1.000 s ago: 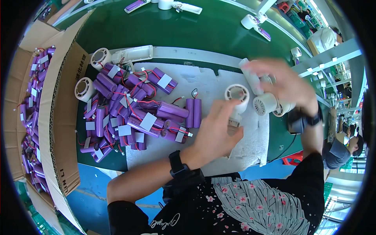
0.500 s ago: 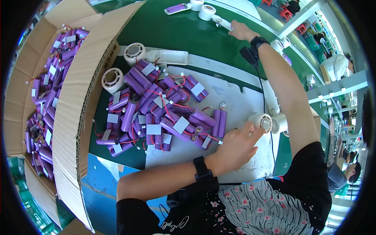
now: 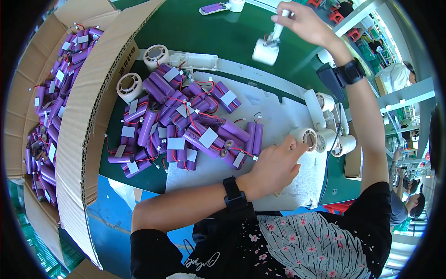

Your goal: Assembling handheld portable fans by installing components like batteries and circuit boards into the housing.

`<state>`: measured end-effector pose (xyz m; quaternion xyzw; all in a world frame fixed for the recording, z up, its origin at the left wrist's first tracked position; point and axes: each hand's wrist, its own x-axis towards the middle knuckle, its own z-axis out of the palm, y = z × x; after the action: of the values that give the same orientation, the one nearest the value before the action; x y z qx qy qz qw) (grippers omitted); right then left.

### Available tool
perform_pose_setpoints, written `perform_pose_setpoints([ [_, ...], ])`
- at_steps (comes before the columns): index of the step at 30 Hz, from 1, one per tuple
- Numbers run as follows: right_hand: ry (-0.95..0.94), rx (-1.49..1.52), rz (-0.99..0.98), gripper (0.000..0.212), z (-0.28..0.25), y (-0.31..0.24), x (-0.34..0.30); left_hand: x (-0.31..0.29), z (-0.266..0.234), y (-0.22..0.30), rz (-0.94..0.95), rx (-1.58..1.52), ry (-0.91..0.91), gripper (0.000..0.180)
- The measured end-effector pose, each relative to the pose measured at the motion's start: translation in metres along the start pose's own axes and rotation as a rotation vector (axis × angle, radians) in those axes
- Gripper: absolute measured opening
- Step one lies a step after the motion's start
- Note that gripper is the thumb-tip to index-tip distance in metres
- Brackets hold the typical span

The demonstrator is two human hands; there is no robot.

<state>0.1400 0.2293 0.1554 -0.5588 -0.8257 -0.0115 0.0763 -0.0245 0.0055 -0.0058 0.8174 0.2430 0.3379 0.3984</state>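
Observation:
My right hand (image 3: 304,23) is raised over the far side of the green table, closed around the handle of a white handheld fan (image 3: 265,52). That fan's round head hangs down toward the left, and wires show at its neck. Low over the pale foam sheet, my left hand (image 3: 274,169) has its fingers curled against another white fan (image 3: 304,138); its handle is mostly hidden beneath the hand. To the left of this hand lies a heap of purple battery packs (image 3: 160,88) with red wires, white connectors and grey pads.
A cardboard box (image 3: 100,107) full of similar packs stands at the left. More white fans (image 3: 344,145) cluster on the right beside a black cable (image 3: 326,174). Two fan heads (image 3: 129,87) sit behind the heap. An opened fan (image 3: 214,8) lies at the far edge.
My right hand has lifted a fan from the far edge and brought it up, its head now hanging nearer me. The left hand stays at its fan. The view has shifted slightly.

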Motion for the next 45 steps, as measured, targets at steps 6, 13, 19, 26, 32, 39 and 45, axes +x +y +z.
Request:
perform_pose_setpoints([
  [6,-0.239,-0.044,-0.284,0.026,-0.023,-0.112,-0.016,-0.001,-0.004,0.000,-0.011,-0.006,-0.020,0.041],
  [13,-0.218,0.014,-0.412,0.025,0.005,-0.152,0.023,-0.001,-0.003,0.000,-0.007,-0.029,-0.017,0.043],
  [19,-0.084,0.013,-0.635,0.047,0.072,-0.157,0.061,0.000,-0.004,0.003,-0.039,-0.006,-0.040,0.044],
  [26,-0.037,0.056,-0.525,0.040,0.044,-0.158,0.029,-0.001,-0.007,0.003,-0.039,-0.013,-0.057,0.046],
  [32,-0.566,0.085,-0.166,0.032,0.007,-0.139,-0.031,0.001,-0.009,0.002,-0.039,-0.020,-0.082,0.047],
  [39,-0.419,0.227,-0.328,0.018,0.063,-0.092,-0.098,0.000,-0.003,0.001,-0.067,-0.077,-0.046,0.045],
  [45,-0.546,0.399,-0.241,0.012,0.068,-0.078,-0.105,-0.001,-0.006,0.004,-0.071,-0.088,-0.085,0.051],
])
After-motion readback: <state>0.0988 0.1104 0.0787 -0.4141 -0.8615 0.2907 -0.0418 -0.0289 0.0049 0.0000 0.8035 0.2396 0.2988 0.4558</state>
